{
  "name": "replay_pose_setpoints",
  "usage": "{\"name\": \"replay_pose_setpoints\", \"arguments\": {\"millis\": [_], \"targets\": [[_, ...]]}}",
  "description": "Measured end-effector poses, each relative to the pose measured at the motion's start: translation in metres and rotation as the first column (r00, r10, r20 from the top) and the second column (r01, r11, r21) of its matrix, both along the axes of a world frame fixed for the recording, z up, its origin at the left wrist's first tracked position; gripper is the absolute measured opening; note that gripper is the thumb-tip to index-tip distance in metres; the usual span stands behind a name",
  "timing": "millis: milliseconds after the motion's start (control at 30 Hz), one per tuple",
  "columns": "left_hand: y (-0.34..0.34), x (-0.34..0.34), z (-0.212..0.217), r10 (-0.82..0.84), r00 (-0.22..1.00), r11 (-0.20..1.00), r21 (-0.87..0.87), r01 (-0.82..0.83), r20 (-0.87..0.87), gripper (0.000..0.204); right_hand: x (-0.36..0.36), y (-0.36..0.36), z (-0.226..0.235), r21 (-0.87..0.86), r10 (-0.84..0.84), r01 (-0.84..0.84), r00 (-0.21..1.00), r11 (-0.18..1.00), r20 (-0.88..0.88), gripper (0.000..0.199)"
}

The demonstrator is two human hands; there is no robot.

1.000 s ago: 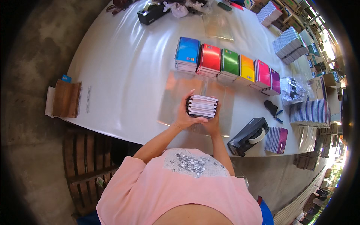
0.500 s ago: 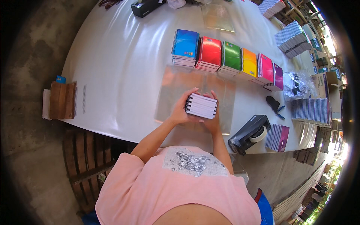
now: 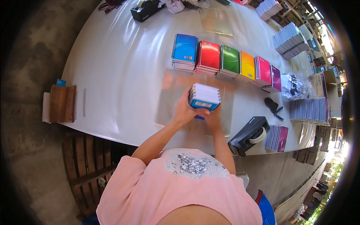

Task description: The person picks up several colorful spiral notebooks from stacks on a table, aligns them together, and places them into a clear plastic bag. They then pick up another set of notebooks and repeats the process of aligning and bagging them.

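Bundle of small spiral-bound notebooks with white page edges and a blue cover on the near side: held above a clear plastic sheet on a white-covered table. Left hand: closed on the bundle's left side, thumb across the lower part of the blue face. Right hand: closed on the lower right, fingers mostly hidden. Bundle sits between the palms, page edges uppermost and projecting above the grip. Beyond the sheet, one row of notebook stacks: blue, red, green, yellow, pink, purple. To the right, near table edge: black tape dispenser with a pale roll.
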State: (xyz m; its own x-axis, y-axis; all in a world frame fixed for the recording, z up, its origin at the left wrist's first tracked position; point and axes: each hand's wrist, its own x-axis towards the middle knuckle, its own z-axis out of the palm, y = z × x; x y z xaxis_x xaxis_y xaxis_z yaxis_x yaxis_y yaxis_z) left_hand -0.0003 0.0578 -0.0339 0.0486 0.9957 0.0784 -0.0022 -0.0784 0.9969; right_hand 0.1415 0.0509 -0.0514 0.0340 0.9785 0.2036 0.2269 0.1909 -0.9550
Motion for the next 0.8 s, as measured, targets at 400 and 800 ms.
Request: {"name": "replay_pose_setpoints", "arguments": {"millis": [400,800], "targets": [[-0.035,-0.045,-0.044,-0.031,0.291,0.988,-0.074,-0.137,-0.956,0.070,0.017,0.030,0.025,-0.715,-0.018,-0.163,0.971,0.680,-0.239,0.056],[-0.022,-0.048,-0.007,-0.075,0.201,0.997,-0.066,0.052,-0.977,0.065,0.018,0.031,0.015,-0.688,0.012,-0.159,0.977,0.708,-0.213,0.057]]}}
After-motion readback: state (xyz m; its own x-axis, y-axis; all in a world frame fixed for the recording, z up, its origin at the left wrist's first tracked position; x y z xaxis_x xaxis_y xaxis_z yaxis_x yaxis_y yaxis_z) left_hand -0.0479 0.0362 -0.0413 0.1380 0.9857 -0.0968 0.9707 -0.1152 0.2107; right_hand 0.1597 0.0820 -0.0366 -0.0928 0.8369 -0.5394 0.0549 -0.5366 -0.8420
